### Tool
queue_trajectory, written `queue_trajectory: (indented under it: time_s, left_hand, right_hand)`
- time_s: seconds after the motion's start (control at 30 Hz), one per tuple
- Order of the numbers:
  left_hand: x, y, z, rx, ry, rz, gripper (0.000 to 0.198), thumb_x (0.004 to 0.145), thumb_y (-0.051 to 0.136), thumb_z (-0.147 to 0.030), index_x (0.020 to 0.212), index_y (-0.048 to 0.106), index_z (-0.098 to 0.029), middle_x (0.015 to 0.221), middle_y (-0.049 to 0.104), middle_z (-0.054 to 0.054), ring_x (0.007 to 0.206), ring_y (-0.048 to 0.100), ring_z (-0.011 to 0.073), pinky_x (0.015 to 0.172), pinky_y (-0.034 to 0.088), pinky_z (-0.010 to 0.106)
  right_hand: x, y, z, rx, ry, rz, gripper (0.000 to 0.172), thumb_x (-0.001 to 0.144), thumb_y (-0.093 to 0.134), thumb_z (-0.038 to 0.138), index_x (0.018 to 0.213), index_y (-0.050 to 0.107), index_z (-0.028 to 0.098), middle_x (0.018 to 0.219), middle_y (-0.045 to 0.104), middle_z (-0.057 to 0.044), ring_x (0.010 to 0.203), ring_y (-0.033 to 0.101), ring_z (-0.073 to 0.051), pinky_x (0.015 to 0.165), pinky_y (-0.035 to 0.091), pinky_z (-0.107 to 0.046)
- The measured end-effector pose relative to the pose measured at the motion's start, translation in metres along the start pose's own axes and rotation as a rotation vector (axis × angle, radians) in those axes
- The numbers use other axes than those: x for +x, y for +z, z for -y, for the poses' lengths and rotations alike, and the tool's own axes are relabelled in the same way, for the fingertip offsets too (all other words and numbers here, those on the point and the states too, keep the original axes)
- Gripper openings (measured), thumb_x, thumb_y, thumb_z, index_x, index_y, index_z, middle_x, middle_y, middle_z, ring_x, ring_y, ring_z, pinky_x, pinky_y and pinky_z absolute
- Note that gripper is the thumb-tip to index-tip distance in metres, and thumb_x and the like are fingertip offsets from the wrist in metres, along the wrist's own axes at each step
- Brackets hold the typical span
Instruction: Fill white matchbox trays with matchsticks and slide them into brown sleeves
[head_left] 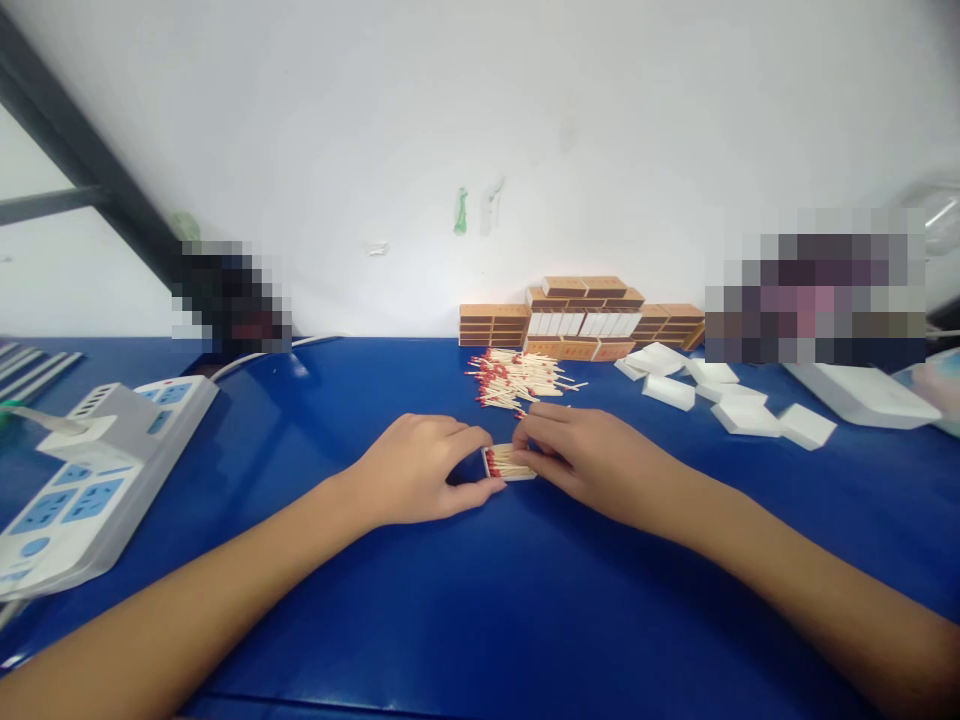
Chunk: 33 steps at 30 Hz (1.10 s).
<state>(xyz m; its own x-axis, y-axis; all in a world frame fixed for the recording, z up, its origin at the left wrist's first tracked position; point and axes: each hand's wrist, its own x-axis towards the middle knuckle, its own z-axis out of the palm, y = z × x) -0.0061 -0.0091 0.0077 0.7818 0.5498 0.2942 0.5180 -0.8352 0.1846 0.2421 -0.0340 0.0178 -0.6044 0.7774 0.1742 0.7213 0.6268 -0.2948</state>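
A small white matchbox tray lies on the blue table, filled with red-headed matches. My left hand grips its left end between thumb and forefinger. Over the tray's right part, my right hand has its fingertips pinched together at the matches; exactly how many it holds is hidden. Just beyond the hands is a loose heap of matches, the heads mostly toward the left.
Brown matchboxes stand stacked against the white wall. Several white empty trays are scattered at right, beside a larger white container. A power strip with a plugged-in cable occupies the left of the blue table.
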Motion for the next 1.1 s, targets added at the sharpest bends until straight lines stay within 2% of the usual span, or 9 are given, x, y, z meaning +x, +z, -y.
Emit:
queue_trajectory:
  time_s: [0.23,0.37,0.5,0.63,0.7,0.8,0.93,1.1]
  left_hand:
    - [0.000,0.000,0.001,0.003,0.007,-0.024,0.033,0.095,0.066,-0.048,0.109,0.073,-0.019,0.069,0.065,-0.002,0.061,0.061,0.0139,0.059,0.041,0.028]
    - [0.000,-0.001,0.001,-0.011,0.006,-0.007,0.032,0.095,0.066,-0.048,0.108,0.073,-0.019,0.070,0.065,-0.002,0.061,0.061,0.0139,0.059,0.042,0.028]
    - [0.001,-0.001,0.000,-0.018,-0.008,0.034,0.031,0.095,0.065,-0.047,0.108,0.073,-0.019,0.070,0.066,-0.002,0.063,0.062,0.0143,0.059,0.042,0.028]
    - [0.001,-0.001,0.000,-0.008,0.005,0.030,0.032,0.097,0.064,-0.048,0.107,0.072,-0.019,0.070,0.065,-0.002,0.063,0.062,0.0140,0.059,0.042,0.028]
    - [0.001,0.000,0.000,-0.010,0.011,0.027,0.032,0.097,0.063,-0.048,0.107,0.072,-0.020,0.069,0.064,-0.003,0.063,0.062,0.0138,0.059,0.042,0.028]
    - [0.000,0.001,0.000,-0.010,0.008,0.014,0.031,0.096,0.065,-0.048,0.109,0.071,-0.020,0.069,0.064,-0.003,0.063,0.062,0.0140,0.059,0.042,0.028]
    - [0.000,0.001,0.000,-0.018,0.006,0.012,0.031,0.096,0.065,-0.046,0.109,0.072,-0.020,0.071,0.066,-0.002,0.064,0.063,0.0147,0.061,0.042,0.028]
    - [0.000,0.000,-0.001,-0.003,-0.003,0.032,0.031,0.097,0.063,-0.048,0.106,0.072,-0.019,0.072,0.066,-0.001,0.064,0.062,0.0148,0.061,0.041,0.028]
  right_hand:
    - [-0.002,-0.027,-0.037,-0.065,0.096,-0.165,0.015,0.100,0.055,0.025,0.089,0.064,0.021,0.081,0.066,-0.004,0.073,0.058,-0.017,0.064,0.038,-0.029]
    - [-0.003,-0.032,-0.046,-0.049,0.164,-0.038,0.018,0.098,0.059,0.031,0.084,0.065,0.022,0.075,0.064,-0.002,0.067,0.056,-0.016,0.061,0.037,-0.029]
    - [-0.009,-0.028,-0.050,-0.004,0.210,0.103,0.020,0.095,0.065,0.039,0.084,0.066,0.022,0.078,0.065,-0.001,0.066,0.057,-0.016,0.058,0.039,-0.029]
    - [-0.014,-0.030,-0.055,0.054,0.210,0.157,0.017,0.096,0.061,0.032,0.082,0.066,0.023,0.082,0.068,-0.003,0.070,0.061,-0.018,0.061,0.043,-0.030]
    - [-0.012,-0.031,-0.050,0.081,0.197,0.151,0.021,0.099,0.057,0.032,0.082,0.065,0.023,0.085,0.070,-0.003,0.073,0.062,-0.018,0.064,0.044,-0.030]
    - [-0.006,-0.028,-0.028,0.117,0.175,0.073,0.023,0.102,0.053,0.035,0.086,0.064,0.023,0.084,0.068,-0.003,0.073,0.060,-0.017,0.065,0.044,-0.030]
    - [-0.001,-0.012,0.003,0.116,0.127,0.005,0.016,0.102,0.054,0.029,0.091,0.062,0.021,0.090,0.067,-0.004,0.076,0.061,-0.017,0.066,0.043,-0.029]
    - [-0.002,-0.002,0.011,0.058,0.097,0.006,0.014,0.102,0.053,0.023,0.092,0.063,0.021,0.093,0.066,-0.005,0.071,0.059,-0.016,0.062,0.040,-0.030]
